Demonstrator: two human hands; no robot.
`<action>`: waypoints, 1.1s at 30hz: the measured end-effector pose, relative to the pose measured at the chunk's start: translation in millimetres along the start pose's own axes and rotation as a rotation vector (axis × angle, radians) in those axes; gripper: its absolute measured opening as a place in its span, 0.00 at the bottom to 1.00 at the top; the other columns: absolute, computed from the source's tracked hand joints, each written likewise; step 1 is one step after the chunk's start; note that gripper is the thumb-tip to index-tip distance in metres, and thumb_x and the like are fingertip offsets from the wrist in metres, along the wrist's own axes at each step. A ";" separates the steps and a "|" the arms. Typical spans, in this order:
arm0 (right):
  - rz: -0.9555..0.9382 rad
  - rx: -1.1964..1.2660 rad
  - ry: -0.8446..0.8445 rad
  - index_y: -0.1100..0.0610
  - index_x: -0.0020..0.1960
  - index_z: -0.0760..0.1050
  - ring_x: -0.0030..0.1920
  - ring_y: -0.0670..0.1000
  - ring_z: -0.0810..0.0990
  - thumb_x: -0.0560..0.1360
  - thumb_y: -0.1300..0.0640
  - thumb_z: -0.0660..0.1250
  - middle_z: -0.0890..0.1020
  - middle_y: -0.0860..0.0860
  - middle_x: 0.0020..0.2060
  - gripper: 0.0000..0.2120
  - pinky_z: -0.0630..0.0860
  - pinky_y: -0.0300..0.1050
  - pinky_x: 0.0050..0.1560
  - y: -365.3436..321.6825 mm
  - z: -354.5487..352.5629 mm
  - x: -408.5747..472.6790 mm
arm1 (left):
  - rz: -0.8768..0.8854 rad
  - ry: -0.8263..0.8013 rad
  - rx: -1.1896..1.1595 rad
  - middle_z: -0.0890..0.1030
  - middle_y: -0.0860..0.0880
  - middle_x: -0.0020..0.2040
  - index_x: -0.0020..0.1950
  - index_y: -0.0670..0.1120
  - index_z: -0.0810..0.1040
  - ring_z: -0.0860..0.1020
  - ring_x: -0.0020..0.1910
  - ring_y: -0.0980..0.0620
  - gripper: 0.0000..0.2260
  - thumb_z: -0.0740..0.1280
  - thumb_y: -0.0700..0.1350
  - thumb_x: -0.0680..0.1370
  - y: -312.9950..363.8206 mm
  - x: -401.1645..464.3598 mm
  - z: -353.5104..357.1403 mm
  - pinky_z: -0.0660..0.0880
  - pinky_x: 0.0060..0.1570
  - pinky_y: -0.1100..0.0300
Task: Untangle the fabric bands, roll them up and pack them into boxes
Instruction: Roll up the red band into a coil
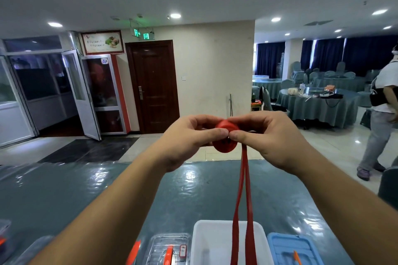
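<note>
Both hands (pixel 228 135) pinch red band roll (pixel 225 139) — centre hid; tails | white box (pixel 200 243) btm cut off

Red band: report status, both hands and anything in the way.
Left hand and right hand pinch the red band roll, held up. Two strands hang into the white box. Nothing in the way.

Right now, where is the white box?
In the head view the white box sits at the bottom centre on the table, between a clear box on its left and a blue box on its right, with the red band hanging over it.
</note>
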State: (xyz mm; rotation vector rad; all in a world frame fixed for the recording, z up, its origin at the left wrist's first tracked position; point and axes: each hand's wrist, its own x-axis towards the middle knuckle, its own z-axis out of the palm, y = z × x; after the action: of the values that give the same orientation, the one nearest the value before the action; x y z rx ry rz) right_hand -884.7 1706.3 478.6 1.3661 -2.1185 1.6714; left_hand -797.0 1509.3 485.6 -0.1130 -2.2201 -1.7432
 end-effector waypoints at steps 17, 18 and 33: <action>-0.032 0.235 0.140 0.53 0.60 0.83 0.54 0.49 0.87 0.69 0.55 0.77 0.88 0.49 0.50 0.19 0.83 0.46 0.57 0.2 9.7 -3.6 | -0.012 0.035 -0.316 0.86 0.40 0.55 0.65 0.39 0.81 0.85 0.53 0.46 0.15 0.70 0.42 0.80 9.9 -3.3 7.6 0.83 0.54 0.52; -0.039 0.264 0.168 0.53 0.60 0.83 0.55 0.49 0.87 0.69 0.56 0.77 0.88 0.49 0.51 0.20 0.83 0.46 0.59 1.5 12.3 -4.7 | -0.016 0.051 -0.380 0.86 0.41 0.52 0.66 0.38 0.81 0.85 0.52 0.46 0.15 0.70 0.42 0.80 9.6 -4.1 10.7 0.83 0.54 0.53; -0.024 0.351 0.137 0.54 0.61 0.83 0.55 0.53 0.87 0.67 0.54 0.77 0.88 0.52 0.52 0.23 0.82 0.54 0.61 -8.3 7.0 1.3 | -0.002 -0.002 -0.416 0.84 0.38 0.61 0.65 0.39 0.82 0.83 0.60 0.44 0.18 0.71 0.44 0.77 18.0 -3.6 1.4 0.80 0.61 0.53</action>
State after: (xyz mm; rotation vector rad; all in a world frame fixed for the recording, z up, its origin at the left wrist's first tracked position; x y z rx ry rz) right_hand -876.8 1699.9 482.6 1.3037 -1.7885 2.1358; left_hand -789.4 1515.7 501.1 -0.2049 -1.8258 -2.1802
